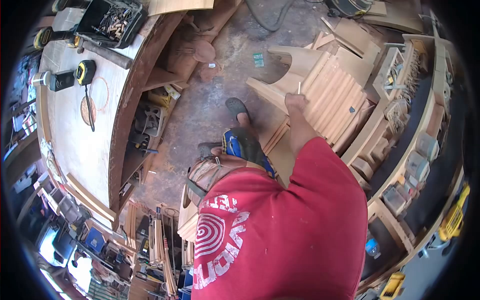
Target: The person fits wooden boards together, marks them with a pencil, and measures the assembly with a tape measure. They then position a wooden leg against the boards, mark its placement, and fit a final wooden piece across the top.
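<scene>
We wear a red short-sleeved T-shirt (pixel 305 220) with white lettering (pixel 237 231) and rings (pixel 210 232), blue-and-black shorts (pixel 244 147) and dark clogs (pixel 236 106).

Lighting: daylight, moderately bright, uneven. Brightest areas: openings (pixel 80 272) at lower left, burnt out to white; table (pixel 70 145), pale with a washed-out sheen. Floor (pixel 200 90): mid-toned, dull patches of reflected light. Wooden slats (pixel 332 97): softly lit, thin dark lines between. Shadows: deep beneath the table and inside the right-hand shelving (pixel 400 192). Red shirt (pixel 310 220): evenly lit, clear. Distortion: strong fisheye, straight edges bowed, black vignette at corners and sides. Focus: centre fairly sharp, rim soft and smeared.
</scene>
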Motion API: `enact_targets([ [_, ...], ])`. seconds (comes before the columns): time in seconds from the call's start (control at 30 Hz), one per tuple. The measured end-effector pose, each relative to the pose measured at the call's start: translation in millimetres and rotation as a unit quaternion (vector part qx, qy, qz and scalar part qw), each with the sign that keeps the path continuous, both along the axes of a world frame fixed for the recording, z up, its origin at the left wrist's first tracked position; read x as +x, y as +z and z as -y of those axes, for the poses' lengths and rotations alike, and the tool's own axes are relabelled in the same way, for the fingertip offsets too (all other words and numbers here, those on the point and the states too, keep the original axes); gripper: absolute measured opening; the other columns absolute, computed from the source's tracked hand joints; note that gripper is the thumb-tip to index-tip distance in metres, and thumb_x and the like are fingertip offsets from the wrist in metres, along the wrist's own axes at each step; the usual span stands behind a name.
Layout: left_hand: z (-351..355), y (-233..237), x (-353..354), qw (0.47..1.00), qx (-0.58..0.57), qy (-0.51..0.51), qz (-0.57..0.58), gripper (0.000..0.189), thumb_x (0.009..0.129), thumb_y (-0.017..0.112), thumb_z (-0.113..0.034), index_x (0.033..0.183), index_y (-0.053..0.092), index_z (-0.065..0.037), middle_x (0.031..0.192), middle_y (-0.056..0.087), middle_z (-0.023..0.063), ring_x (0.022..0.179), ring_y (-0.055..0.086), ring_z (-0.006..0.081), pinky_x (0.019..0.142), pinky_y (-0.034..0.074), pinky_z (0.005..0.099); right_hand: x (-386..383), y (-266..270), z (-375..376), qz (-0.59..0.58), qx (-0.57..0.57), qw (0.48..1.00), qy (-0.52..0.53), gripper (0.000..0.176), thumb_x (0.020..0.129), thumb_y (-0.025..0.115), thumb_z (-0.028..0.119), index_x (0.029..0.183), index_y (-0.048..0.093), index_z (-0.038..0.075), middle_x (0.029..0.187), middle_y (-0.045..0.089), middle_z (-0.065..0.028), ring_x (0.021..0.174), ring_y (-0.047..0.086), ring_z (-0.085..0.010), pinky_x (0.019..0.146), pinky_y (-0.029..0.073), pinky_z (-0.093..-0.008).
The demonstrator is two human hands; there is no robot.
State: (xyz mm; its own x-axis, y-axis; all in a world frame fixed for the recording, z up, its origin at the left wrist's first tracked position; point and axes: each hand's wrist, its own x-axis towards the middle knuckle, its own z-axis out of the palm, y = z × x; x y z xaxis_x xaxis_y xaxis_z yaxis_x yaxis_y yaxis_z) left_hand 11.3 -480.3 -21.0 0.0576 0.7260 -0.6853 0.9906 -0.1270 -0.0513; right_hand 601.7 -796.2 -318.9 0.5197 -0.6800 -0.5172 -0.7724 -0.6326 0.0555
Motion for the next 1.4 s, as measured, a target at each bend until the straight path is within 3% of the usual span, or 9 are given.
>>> enact_targets([
  [0.23, 23, 31, 28, 1.0, -0.007, 0.018, -0.018, 0.048, 0.088, 0.068, -0.019, 0.129, 0.064, 0.006, 0.11, 0.072, 0.0269, 0.1, 0.071, 0.0328, 0.089, 0.054, 0.0414, -2, 24, -16, 0.024, 0.025, 0.998, -0.049, 0.079, 0.08, 0.071, 0.035, 0.14, 0.041, -0.008, 0.147, 0.039, -0.0324, 0.123, 0.059, -0.0448, 0.103, 0.05, -0.0508],
  [0.33, 24, 39, 41, 1.0, 0.0, 0.025, -0.014, 0.048, 0.088, 0.068, -0.019, 0.13, 0.064, 0.005, 0.11, 0.072, 0.0264, 0.099, 0.071, 0.0316, 0.088, 0.054, 0.041, -1, 49, -27, 0.077, 0.015, 0.997, -0.021, 0.084, 0.076, 0.077, 0.037, 0.136, 0.04, -0.009, 0.13, 0.057, -0.0307, 0.12, 0.059, -0.0429, 0.1, 0.051, -0.0459],
  [0.43, 12, 43, 58, 1.0, 0.017, 0.024, -0.002, 0.048, 0.089, 0.068, -0.019, 0.13, 0.064, 0.005, 0.11, 0.072, 0.0259, 0.098, 0.071, 0.0305, 0.088, 0.054, 0.0405, 13, -4, 2, 0.114, 0.125, 0.984, -0.064, 0.096, 0.069, 0.083, 0.052, 0.139, 0.047, -0.004, 0.127, 0.061, -0.0318, 0.115, 0.065, -0.041, 0.101, 0.052, -0.0446],
  [0.63, -22, 47, 83, 0.995, 0.045, 0.024, 0.082, 0.057, 0.088, 0.068, -0.026, 0.134, 0.06, 0.006, 0.123, 0.07, 0.0258, 0.114, 0.069, 0.0324, 0.097, 0.053, 0.038, 59, 9, -18, -0.044, 0.17, 0.979, 0.101, 0.082, 0.076, 0.074, 0.065, 0.116, 0.071, -0.006, 0.126, 0.068, -0.0236, 0.119, 0.065, -0.035, 0.101, 0.05, -0.0435],
  [0.7, -20, 42, 96, 0.992, 0.054, 0.027, 0.111, 0.053, 0.088, 0.066, -0.026, 0.134, 0.063, 0.002, 0.122, 0.069, 0.0255, 0.112, 0.07, 0.0342, 0.098, 0.053, 0.0424, 69, 44, -45, -0.048, 0.137, 0.983, 0.112, 0.082, 0.078, 0.074, 0.058, 0.126, 0.066, -0.008, 0.134, 0.063, -0.0263, 0.126, 0.061, -0.0355, 0.107, 0.046, -0.0438],
  [0.87, -10, 33, 108, 0.982, 0.038, 0.066, 0.172, 0.052, 0.092, 0.065, -0.021, 0.136, 0.059, 0.005, 0.127, 0.067, 0.026, 0.116, 0.068, 0.0334, 0.098, 0.054, 0.0401, 79, -31, -31, 0.019, 0.221, 0.972, 0.081, 0.078, 0.072, 0.081, 0.034, 0.125, 0.059, -0.018, 0.126, 0.066, -0.0264, 0.118, 0.063, -0.0343, 0.102, 0.048, -0.0423],
  [1.1, -22, -1, 107, 0.918, -0.011, 0.251, 0.308, 0.053, 0.096, 0.065, -0.024, 0.139, 0.057, 0.006, 0.128, 0.067, 0.019, 0.121, 0.063, 0.0249, 0.1, 0.05, 0.0359, 19, 68, -13, -0.012, 0.563, 0.824, -0.069, 0.047, 0.075, 0.076, 0.018, 0.114, 0.06, -0.002, 0.104, 0.064, -0.0139, 0.097, 0.064, -0.0248, 0.087, 0.055, -0.0462],
  [1.3, -80, -88, 128, 0.797, -0.115, 0.453, 0.383, 0.078, 0.097, 0.066, -0.041, 0.155, 0.036, 0.001, 0.137, 0.06, 0.0175, 0.127, 0.061, 0.0307, 0.1, 0.05, 0.0452, -63, 225, -42, -0.055, 0.624, 0.771, -0.118, 0.069, 0.083, 0.068, 0.02, 0.141, 0.04, -0.004, 0.127, 0.058, -0.0215, 0.116, 0.059, -0.0366, 0.102, 0.051, -0.0491],
  [1.4, -107, -107, 167, 0.724, -0.167, 0.541, 0.393, 0.069, 0.095, 0.068, -0.042, 0.143, 0.044, 0.002, 0.127, 0.063, 0.0192, 0.117, 0.064, 0.0321, 0.098, 0.052, 0.0485, -104, 294, -43, -0.053, 0.618, 0.777, -0.108, 0.07, 0.08, 0.071, 0.022, 0.139, 0.044, -0.006, 0.121, 0.061, -0.0222, 0.111, 0.062, -0.037, 0.101, 0.052, -0.0473],
])
